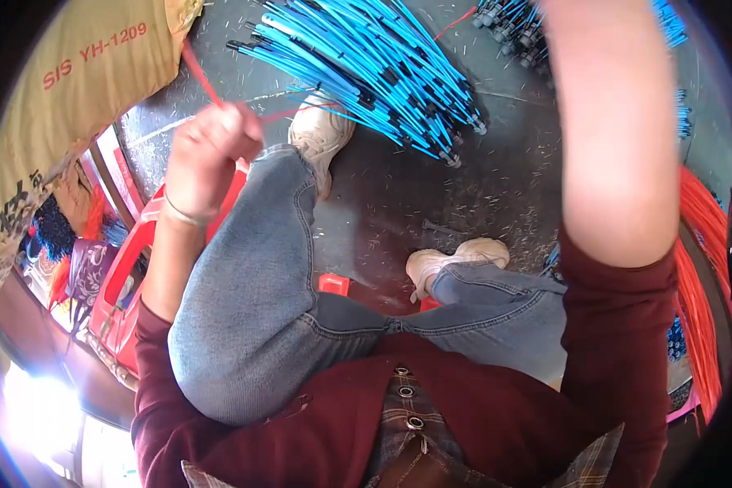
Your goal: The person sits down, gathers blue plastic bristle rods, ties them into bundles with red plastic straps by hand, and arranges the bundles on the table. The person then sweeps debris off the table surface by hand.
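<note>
My left hand [213,154] is closed in a pinch on a thin red string [201,75], raised above my left knee. One length of the string rises to the upper left; another stretches right toward a bundle of bright blue cable-like strands [366,69] with black fittings, lying on the floor ahead of my left shoe. My bare right forearm [620,130] reaches up past the top edge, blurred by motion, so my right hand is out of sight.
A yellow woven sack [98,73] stands at the left, near a red plastic chair [115,301]. Dark-ended bundles [512,28] lie at the top right. Long red strands [695,285] hang at the right side. Small clippings litter the dark floor [366,211] around my shoes.
</note>
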A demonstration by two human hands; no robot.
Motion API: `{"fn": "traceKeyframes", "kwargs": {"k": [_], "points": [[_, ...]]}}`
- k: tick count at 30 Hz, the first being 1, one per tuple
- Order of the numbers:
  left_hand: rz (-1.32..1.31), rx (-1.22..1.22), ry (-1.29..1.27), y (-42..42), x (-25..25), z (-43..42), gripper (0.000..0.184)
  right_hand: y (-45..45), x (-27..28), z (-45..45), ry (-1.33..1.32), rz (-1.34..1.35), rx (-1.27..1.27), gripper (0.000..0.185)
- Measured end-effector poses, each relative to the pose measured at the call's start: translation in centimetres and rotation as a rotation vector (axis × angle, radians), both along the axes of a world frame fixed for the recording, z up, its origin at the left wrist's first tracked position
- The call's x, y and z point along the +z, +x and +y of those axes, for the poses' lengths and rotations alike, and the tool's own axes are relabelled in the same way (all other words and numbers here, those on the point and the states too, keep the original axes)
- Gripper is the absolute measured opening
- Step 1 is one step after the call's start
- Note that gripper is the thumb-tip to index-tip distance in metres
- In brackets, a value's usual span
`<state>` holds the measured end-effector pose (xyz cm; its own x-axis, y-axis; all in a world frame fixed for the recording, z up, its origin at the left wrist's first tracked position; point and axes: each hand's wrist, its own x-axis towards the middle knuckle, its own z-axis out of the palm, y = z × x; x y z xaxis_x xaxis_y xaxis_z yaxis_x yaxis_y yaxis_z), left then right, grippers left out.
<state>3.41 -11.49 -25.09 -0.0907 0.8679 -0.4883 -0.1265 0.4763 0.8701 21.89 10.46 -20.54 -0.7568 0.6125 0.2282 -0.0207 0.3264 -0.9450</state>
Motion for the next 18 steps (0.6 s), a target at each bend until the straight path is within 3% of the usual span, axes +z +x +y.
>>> {"fn": "traceKeyframes", "kwargs": {"k": [2, 3, 4, 6, 8, 10, 11, 13, 16, 18], "points": [[-0.313, 0.223, 0.055, -1.3, -0.7, 0.8, 0.031, -1.3, -1.9, -3.0, 0.028, -0.162, -0.049, 0.044], [-0.219, 0.339, 0.013, -1.2, -0.4, 1.2, 0.033, -2.0, -4.2, -5.4, 0.118, -0.228, -0.086, 0.042], [-0.278, 0.326, 0.061, -1.7, -0.2, 1.6, 0.032, -2.0, -9.9, -8.7, 0.477, -0.172, -0.098, 0.045], [-0.404, 0.297, 0.144, -3.3, 0.6, 2.1, 0.03, -0.4, -12.8, -12.5, 0.561, -0.479, -0.152, 0.05], [-0.272, 0.313, 0.318, -5.1, 3.0, 3.0, 0.024, 0.3, -16.0, -13.7, 0.598, -0.532, -0.193, 0.051], [0.003, 0.871, 0.325, -7.7, 7.1, 3.7, 0.018, 0.4, -18.0, -13.7, 0.597, -0.524, -0.202, 0.053], [-0.173, 0.661, 0.471, -14.9, 9.5, 1.1, 0.016, 0.4, -18.6, -13.5, 0.572, -0.496, -0.195, 0.053], [-0.138, 0.631, 0.614, -17.4, 15.2, -0.7, 0.012, 0.5, -17.4, -13.1, 0.593, -0.482, -0.232, 0.054], [-0.06, 0.628, 0.694, -14.1, 21.0, -3.1, 0.008, 0.3, -9.7, -13.4, 0.489, -0.212, -0.197, 0.054], [-0.058, 0.602, 0.692, -10.3, 22.1, -3.6, 0.009, -0.9, -4.4, -15.9, -0.022, -0.036, 0.179, 0.059]]}}
